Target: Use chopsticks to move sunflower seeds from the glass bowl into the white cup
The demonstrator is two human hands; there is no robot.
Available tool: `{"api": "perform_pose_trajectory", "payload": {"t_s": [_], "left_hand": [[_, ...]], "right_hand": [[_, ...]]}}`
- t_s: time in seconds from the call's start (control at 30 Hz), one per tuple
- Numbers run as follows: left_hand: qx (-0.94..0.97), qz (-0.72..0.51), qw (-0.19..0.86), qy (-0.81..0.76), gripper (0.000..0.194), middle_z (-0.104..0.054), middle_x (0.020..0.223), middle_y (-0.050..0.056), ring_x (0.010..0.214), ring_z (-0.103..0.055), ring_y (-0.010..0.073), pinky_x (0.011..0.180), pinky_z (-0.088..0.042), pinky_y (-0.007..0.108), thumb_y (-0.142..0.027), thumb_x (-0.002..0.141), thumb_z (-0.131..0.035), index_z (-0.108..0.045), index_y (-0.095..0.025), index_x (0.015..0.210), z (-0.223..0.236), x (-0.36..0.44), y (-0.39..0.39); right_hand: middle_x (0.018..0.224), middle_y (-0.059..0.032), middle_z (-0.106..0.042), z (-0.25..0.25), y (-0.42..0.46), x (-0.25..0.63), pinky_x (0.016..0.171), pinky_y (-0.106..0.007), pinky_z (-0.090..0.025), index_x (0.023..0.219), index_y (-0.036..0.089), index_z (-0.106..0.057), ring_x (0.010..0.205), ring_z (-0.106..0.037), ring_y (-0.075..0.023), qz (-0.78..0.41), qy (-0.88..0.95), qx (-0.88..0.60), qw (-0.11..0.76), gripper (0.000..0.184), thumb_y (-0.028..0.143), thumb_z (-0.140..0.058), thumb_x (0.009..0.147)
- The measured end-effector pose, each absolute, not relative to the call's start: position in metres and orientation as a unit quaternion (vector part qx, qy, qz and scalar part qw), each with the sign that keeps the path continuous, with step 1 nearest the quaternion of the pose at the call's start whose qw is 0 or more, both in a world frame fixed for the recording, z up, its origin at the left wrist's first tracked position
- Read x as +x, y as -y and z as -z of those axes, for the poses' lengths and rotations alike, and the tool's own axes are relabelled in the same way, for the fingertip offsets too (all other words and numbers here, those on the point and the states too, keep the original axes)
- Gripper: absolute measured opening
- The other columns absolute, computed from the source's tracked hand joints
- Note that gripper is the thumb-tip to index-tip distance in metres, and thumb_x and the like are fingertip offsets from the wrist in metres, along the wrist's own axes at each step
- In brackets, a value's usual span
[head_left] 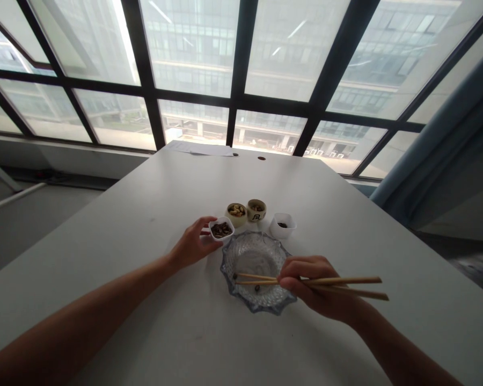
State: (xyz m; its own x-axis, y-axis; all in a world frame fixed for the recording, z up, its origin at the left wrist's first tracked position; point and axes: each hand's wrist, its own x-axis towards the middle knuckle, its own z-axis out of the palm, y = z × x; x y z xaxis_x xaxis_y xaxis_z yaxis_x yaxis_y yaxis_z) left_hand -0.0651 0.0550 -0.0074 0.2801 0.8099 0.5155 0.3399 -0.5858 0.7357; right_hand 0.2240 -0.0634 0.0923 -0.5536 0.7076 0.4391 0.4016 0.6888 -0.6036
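Between the thumb and fingers of my left hand (195, 244) is a small white square cup (221, 229) of dark brown seeds or dried bits. My right hand (316, 284) grips a pair of wooden chopsticks (346, 280), their tips reaching left over a clear scalloped glass bowl (261, 306). A small dark piece (235, 276) is at the chopstick tips; whether they pinch it I cannot tell. Another dark piece (257, 288) lies in the bowl. Behind the bowl stand a cream cup (236, 219) of pale nuts or beans and a cream cup (256, 213) with a black character.
A second white square cup (282, 230) with a few dark bits stands right of the cream cups. Papers (201, 148) lie at the far edge of the white table (153, 198). Beyond are large windows, with a blue curtain (422, 145) at right.
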Motion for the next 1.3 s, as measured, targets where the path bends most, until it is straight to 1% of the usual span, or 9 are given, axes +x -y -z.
{"api": "perform_pose_trajectory", "payload": {"t_s": [0.17, 0.4, 0.6, 0.67, 0.77, 0.83, 1.0, 1.13, 1.3], "left_hand": [[0.763, -0.461, 0.251, -0.378, 0.051, -0.07, 0.11, 0.009, 0.095, -0.07, 0.0214, 0.08, -0.064, 0.036, -0.036, 0.074, -0.078, -0.058, -0.019, 0.118, 0.006, -0.065, -0.055], [0.762, -0.463, 0.248, -0.378, 0.05, -0.07, 0.108, 0.009, 0.093, -0.07, 0.0206, 0.079, -0.065, 0.036, -0.037, 0.074, -0.078, -0.059, -0.019, 0.117, 0.007, -0.065, -0.055], [0.761, -0.469, 0.247, -0.375, 0.051, -0.07, 0.109, 0.01, 0.094, -0.07, 0.0213, 0.078, -0.065, 0.036, -0.038, 0.074, -0.079, -0.06, -0.019, 0.117, 0.008, -0.065, -0.056], [0.761, -0.467, 0.248, -0.376, 0.051, -0.07, 0.11, 0.01, 0.094, -0.07, 0.0213, 0.077, -0.065, 0.036, -0.038, 0.074, -0.079, -0.06, -0.019, 0.117, 0.009, -0.066, -0.056], [0.76, -0.466, 0.251, -0.377, 0.051, -0.069, 0.11, 0.01, 0.095, -0.07, 0.0215, 0.078, -0.065, 0.037, -0.038, 0.074, -0.078, -0.06, -0.019, 0.117, 0.01, -0.066, -0.056], [0.76, -0.466, 0.251, -0.378, 0.05, -0.069, 0.111, 0.01, 0.095, -0.07, 0.0216, 0.079, -0.065, 0.037, -0.038, 0.074, -0.078, -0.06, -0.019, 0.117, 0.01, -0.066, -0.056], [0.766, -0.455, 0.249, -0.381, 0.048, -0.069, 0.108, 0.009, 0.092, -0.07, 0.0203, 0.078, -0.064, 0.035, -0.038, 0.076, -0.077, -0.061, -0.019, 0.116, 0.007, -0.065, -0.056], [0.772, -0.449, 0.252, -0.372, 0.043, -0.069, 0.11, 0.01, 0.089, -0.07, 0.0193, 0.079, -0.063, 0.034, -0.036, 0.077, -0.076, -0.061, -0.019, 0.113, 0.006, -0.065, -0.056], [0.776, -0.455, 0.253, -0.355, 0.039, -0.067, 0.113, 0.011, 0.089, -0.071, 0.0192, 0.078, -0.063, 0.034, -0.034, 0.078, -0.075, -0.062, -0.018, 0.11, 0.006, -0.065, -0.057]], "right_hand": [[0.063, -0.0032, -0.064, -0.086, 0.062, 0.221, 0.05, -0.02, -0.042, 0.076, 0.015, -0.067, 0.052, -0.056, -0.0097, -0.218, 0.847, -0.344, 0.341, 0.032, 0.033, -0.056, 0.099], [0.052, 0.0006, -0.056, -0.08, 0.063, 0.219, 0.045, -0.019, -0.037, 0.067, 0.016, -0.06, 0.043, -0.048, -0.0076, -0.209, 0.841, -0.361, 0.345, 0.04, 0.033, -0.049, 0.101], [0.05, 0.0006, -0.059, -0.076, 0.063, 0.221, 0.045, -0.018, -0.041, 0.068, 0.016, -0.061, 0.041, -0.053, -0.0081, -0.217, 0.825, -0.356, 0.381, 0.037, 0.029, -0.05, 0.101], [0.051, 0.0, -0.06, -0.075, 0.062, 0.223, 0.044, -0.019, -0.042, 0.071, 0.016, -0.062, 0.041, -0.055, -0.0088, -0.231, 0.819, -0.349, 0.393, 0.037, 0.032, -0.05, 0.102], [0.053, -0.0016, -0.06, -0.077, 0.061, 0.224, 0.042, -0.02, -0.041, 0.073, 0.016, -0.062, 0.042, -0.054, -0.0101, -0.242, 0.817, -0.327, 0.407, 0.045, 0.044, -0.044, 0.103], [0.053, -0.0016, -0.058, -0.08, 0.061, 0.223, 0.043, -0.021, -0.04, 0.07, 0.016, -0.061, 0.043, -0.052, -0.0101, -0.234, 0.824, -0.33, 0.396, 0.049, 0.046, -0.041, 0.104], [0.055, -0.0012, -0.057, -0.087, 0.064, 0.219, 0.046, -0.021, -0.036, 0.065, 0.016, -0.063, 0.045, -0.049, -0.0086, -0.196, 0.856, -0.332, 0.345, 0.043, 0.031, -0.049, 0.102], [0.06, -0.0034, -0.062, -0.088, 0.065, 0.218, 0.046, -0.021, -0.038, 0.083, 0.014, -0.075, 0.047, -0.053, -0.0094, -0.212, 0.863, -0.298, 0.35, 0.03, 0.033, -0.058, 0.099], [0.062, -0.0063, -0.065, -0.087, 0.064, 0.218, 0.046, -0.021, -0.04, 0.083, 0.012, -0.075, 0.048, -0.057, -0.0105, -0.222, 0.857, -0.293, 0.362, 0.048, 0.045, -0.046, 0.103]]}}
